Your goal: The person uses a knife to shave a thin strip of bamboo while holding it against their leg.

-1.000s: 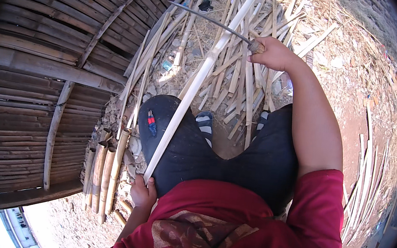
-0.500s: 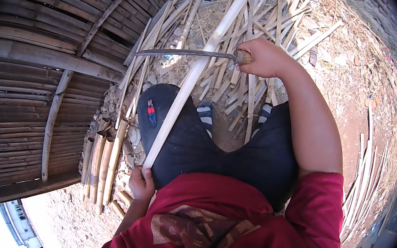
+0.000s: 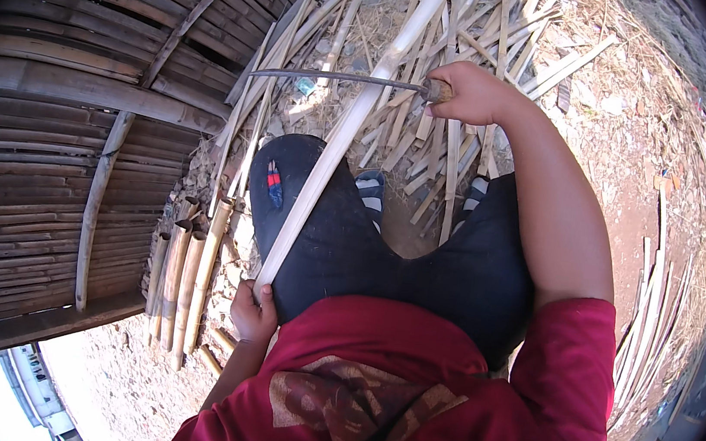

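A long pale bamboo strip [image 3: 321,172] slants across my left thigh, its far end running past the top of the view. My left hand [image 3: 256,310] grips its near end beside my hip, fingers closed round it. In front of my knees, my right hand [image 3: 470,94] is wrapped round the wooden handle of a machete [image 3: 326,75]. Its long, narrow, dark blade points left and lies across the strip, edge-on to the view. Whether the edge bites into the bamboo I cannot tell.
Split bamboo strips [image 3: 415,132] lie heaped on the ground beyond my feet. A slatted bamboo wall [image 3: 41,133] rises on the left, with upright bamboo poles [image 3: 189,289] near it. More thin strips [image 3: 649,315] lie at the right, by dry straw [image 3: 689,172].
My right hand and the machete have moved slightly farther from me along the strip. The left hand keeps its hold on the near end. The whole view has shifted a little.
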Motion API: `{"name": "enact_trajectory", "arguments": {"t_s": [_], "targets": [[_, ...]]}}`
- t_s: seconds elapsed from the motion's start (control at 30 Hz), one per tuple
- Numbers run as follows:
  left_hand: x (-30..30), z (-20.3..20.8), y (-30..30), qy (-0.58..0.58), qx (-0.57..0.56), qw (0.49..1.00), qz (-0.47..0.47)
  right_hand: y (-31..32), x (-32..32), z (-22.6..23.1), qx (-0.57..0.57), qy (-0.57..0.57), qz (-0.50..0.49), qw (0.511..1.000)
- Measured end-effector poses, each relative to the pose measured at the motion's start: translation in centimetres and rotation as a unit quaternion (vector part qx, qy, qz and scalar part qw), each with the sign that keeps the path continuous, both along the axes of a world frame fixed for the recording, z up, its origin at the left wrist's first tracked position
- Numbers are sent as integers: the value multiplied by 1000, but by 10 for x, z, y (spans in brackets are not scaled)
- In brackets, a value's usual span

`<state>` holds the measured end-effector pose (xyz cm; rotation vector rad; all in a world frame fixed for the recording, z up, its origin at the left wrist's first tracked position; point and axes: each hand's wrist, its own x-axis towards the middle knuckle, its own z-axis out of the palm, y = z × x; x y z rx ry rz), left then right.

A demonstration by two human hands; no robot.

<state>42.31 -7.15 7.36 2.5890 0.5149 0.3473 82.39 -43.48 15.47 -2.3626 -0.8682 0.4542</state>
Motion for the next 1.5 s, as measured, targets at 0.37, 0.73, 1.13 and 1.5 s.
{"name": "enact_trajectory", "arguments": {"t_s": [0.37, 0.73, 1.13, 1.5], "targets": [[1, 6, -9, -1, 20, 1000, -12, 22, -37, 29, -56, -97, 75, 991], [14, -4, 7, 20, 73, 997, 9, 24, -2, -11, -72, 78, 53, 993], [10, 5, 5, 32, 44, 998, -12, 12, 8, -20, -79, 12, 1, 997], [9, 15, 2, 43, -15, 999, -14, 37, -26, 14, -62, -87, 64, 992]]}}
